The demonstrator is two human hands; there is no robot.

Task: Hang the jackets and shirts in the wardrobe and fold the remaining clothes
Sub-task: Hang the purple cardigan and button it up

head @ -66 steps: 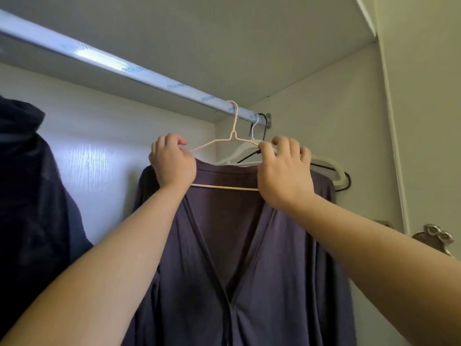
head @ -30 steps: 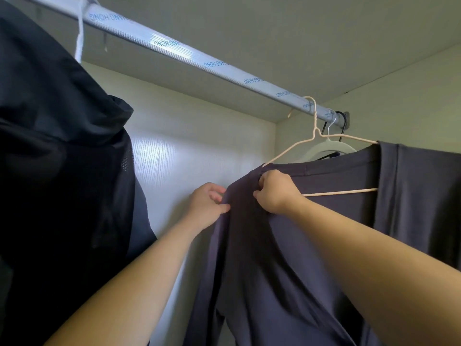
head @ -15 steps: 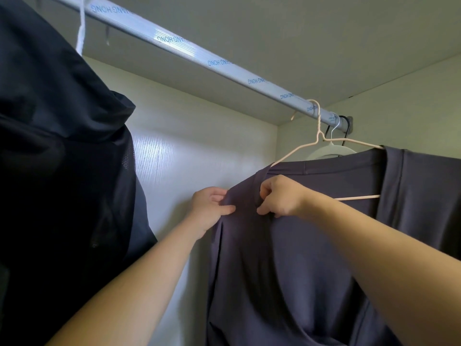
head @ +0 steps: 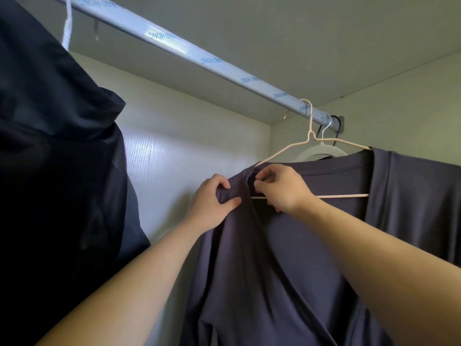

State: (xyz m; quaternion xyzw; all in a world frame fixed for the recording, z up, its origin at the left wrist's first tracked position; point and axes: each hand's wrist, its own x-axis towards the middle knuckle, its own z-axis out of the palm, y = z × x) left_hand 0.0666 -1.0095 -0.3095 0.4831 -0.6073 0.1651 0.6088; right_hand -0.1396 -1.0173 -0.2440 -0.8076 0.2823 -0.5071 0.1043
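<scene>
A dark purple-grey cardigan (head: 287,258) hangs on a thin cream wire hanger (head: 309,136), hooked over the silver wardrobe rail (head: 199,56) near its right end. My left hand (head: 212,203) grips the cardigan's left shoulder, thumb and fingers curled round a fold of cloth. My right hand (head: 282,188) pinches the collar edge just beside the hanger's left arm, above the hanger's bottom bar. Both forearms reach up from the lower corners.
A black hooded jacket (head: 57,171) hangs on a white hanger at the left, filling that side. Behind the cardigan's hanger, a white plastic hanger (head: 321,151) and a black one hang by the rail bracket. The white back wall (head: 179,156) is close behind.
Earlier both hands held the hanger from the front. Since then the view swung left and both hands went to the left shoulder; in the last half second they shifted their grips on the cloth there.
</scene>
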